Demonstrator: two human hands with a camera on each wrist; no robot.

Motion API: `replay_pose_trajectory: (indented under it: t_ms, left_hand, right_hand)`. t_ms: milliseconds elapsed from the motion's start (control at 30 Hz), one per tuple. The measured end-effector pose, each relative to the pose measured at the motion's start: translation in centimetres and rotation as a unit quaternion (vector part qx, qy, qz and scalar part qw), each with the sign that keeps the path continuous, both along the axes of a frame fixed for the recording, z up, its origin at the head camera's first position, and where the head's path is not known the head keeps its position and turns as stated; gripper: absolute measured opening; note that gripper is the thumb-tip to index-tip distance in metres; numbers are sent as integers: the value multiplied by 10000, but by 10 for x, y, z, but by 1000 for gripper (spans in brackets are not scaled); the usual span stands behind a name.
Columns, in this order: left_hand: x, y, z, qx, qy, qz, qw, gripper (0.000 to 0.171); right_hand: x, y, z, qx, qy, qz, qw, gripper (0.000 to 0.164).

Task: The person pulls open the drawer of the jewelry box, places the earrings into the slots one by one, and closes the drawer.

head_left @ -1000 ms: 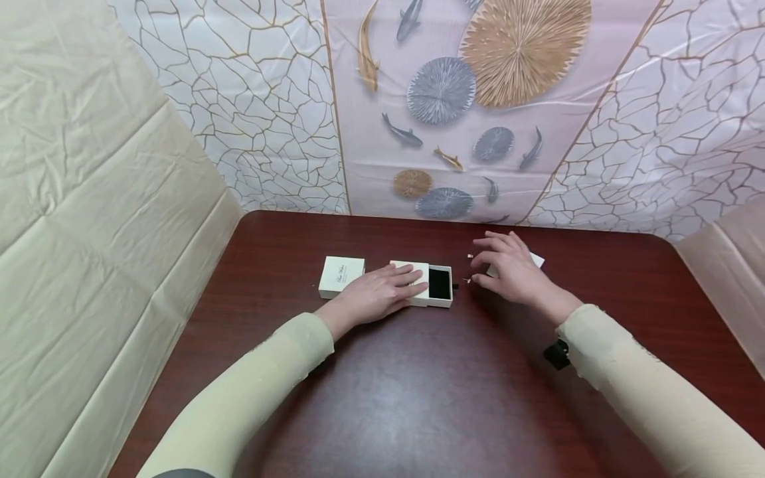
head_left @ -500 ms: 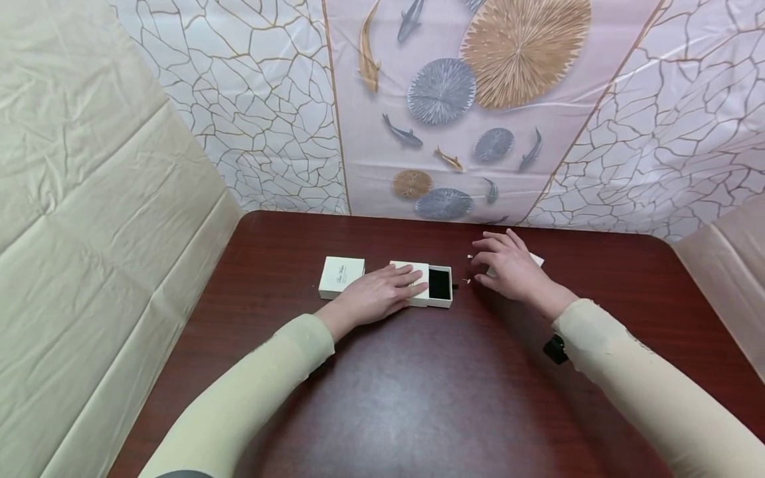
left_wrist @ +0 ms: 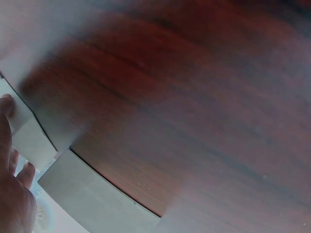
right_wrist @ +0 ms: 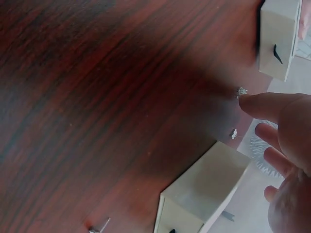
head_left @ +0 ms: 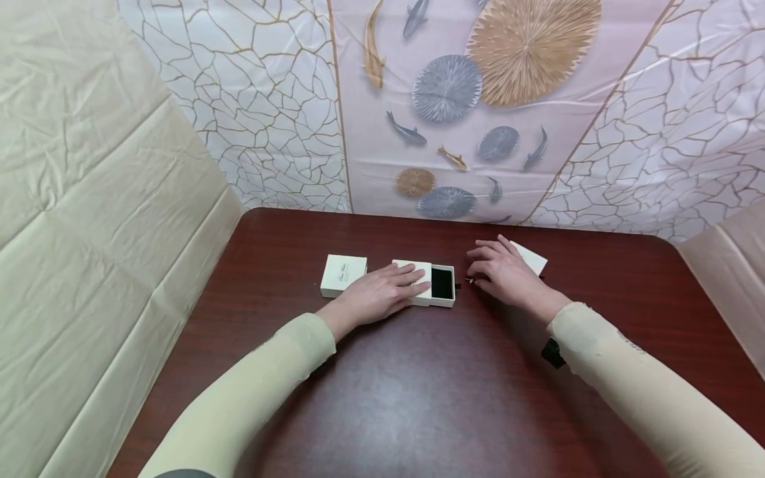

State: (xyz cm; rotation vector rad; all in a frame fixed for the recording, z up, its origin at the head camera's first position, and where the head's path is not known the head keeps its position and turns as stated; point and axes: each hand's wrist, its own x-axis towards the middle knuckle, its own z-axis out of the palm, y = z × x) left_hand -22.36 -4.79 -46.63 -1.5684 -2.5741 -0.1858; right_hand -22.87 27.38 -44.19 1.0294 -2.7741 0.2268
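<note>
My left hand [head_left: 382, 290] lies with its fingers across a white slide-out box [head_left: 443, 302], whose drawer is partly pulled out to the right and shows a black lining. In the head view, my right hand [head_left: 505, 271] has thumb and index finger together at a small silvery earring [right_wrist: 241, 91], just right of that drawer. The right wrist view shows it at the thumb tip; the index finger is hidden there, while the other fingers stay loosely bent. A second small sparkly piece [right_wrist: 233, 133] lies close by on the table.
A closed white box [head_left: 342, 275] with dark lettering stands left of the left hand. Another white box [head_left: 530, 257] sits behind the right hand, partly hidden. A small pinned piece [right_wrist: 99, 226] shows at the right wrist view's lower edge. A patterned cloth [head_left: 445, 166] hangs behind the brown table [head_left: 382, 398].
My right hand has come slightly down and left, its thumb and index finger drawing together at the earring. The farther small piece is now covered in the head view. My left hand stays put.
</note>
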Motion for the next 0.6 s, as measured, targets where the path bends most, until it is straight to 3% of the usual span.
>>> replay_pose_trajectory:
  t_ms: [600]
  left_hand:
    - [-1, -3, -1, 42, 18, 10, 10000, 48]
  right_hand:
    - [-9, -4, -11, -152, 118, 245, 9995, 13]
